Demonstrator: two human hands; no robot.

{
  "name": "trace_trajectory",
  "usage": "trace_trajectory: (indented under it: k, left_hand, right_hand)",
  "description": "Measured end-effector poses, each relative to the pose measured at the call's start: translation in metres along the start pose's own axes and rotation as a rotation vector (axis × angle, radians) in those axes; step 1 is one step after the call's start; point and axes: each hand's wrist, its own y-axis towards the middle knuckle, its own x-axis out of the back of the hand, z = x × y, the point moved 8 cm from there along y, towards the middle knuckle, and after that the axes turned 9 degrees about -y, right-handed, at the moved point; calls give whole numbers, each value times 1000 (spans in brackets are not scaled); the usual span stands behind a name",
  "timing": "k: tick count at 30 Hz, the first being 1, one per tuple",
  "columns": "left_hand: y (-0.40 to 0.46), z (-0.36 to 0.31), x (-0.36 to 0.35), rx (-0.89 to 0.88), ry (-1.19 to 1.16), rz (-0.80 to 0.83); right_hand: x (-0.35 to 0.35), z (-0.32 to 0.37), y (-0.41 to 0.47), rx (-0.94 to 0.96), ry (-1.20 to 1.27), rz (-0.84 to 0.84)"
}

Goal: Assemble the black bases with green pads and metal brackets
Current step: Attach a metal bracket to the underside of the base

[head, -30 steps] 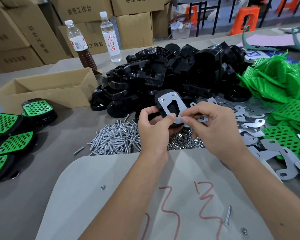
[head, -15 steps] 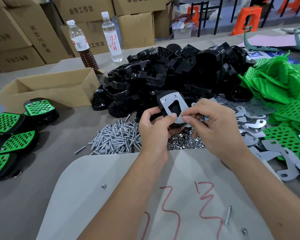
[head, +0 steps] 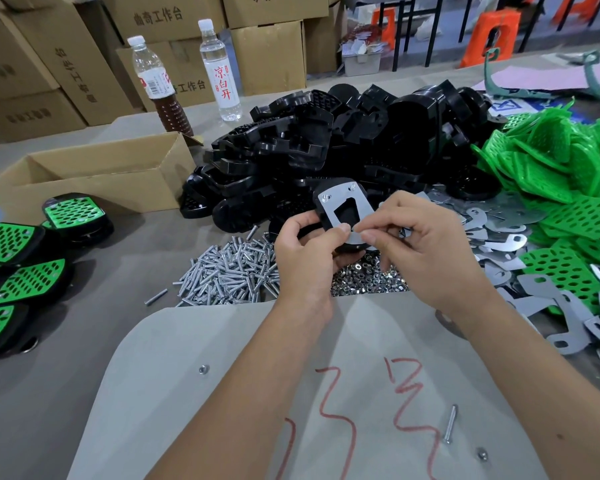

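Black base (head: 329, 206) with a metal bracket (head: 343, 207) laid on its face, held up above the worktop (head: 94, 327), over the heap of screws (head: 229, 271) and the nuts (head: 368, 277).

Head view, the only one:
- Left hand (head: 305, 251) grips the base at its near-left edge, fingers curled under, thumb on top at the bracket's near end.
- Right hand (head: 426, 247) pinches something small at the bracket's near, narrow end, thumb and forefinger together. Probably a nut or screw; too small to tell.
- Bracket's long axis runs away from the person, wide end far and tilted up. Two fasteners already sit in the far corners.
- Key relation: the open fixing point is at the near tip, right between both thumbs. Right hand is on it; left hand only steadies.
- My read: third fastener is going in, and alignment at that near hole is what matters next.

Stock: black bases (head: 343, 140) piled just behind the hands, green pads (head: 551, 174) far right, loose brackets (head: 520, 237) right. Finished units (head: 32, 278) far left, well apart, near a cardboard box (head: 94, 178).
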Motion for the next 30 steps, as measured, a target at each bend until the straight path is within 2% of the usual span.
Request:
trace_trajectory:
  k: [8,14,23,30]
  left_hand:
    - [2,2,0,20,47,17]
    - [2,0,-1,-7,67,13]
    - [1,0,-1,-40,102,19]
    - [-1,1,-2,-41,102,17]
  right_hand:
    - [0,-8,1,-13,53,97]
    - [3,-10,1,-63,83,53]
    - [4,-12,-1,-167,112,75]
    - [6,-11,-2,-182,94,48]
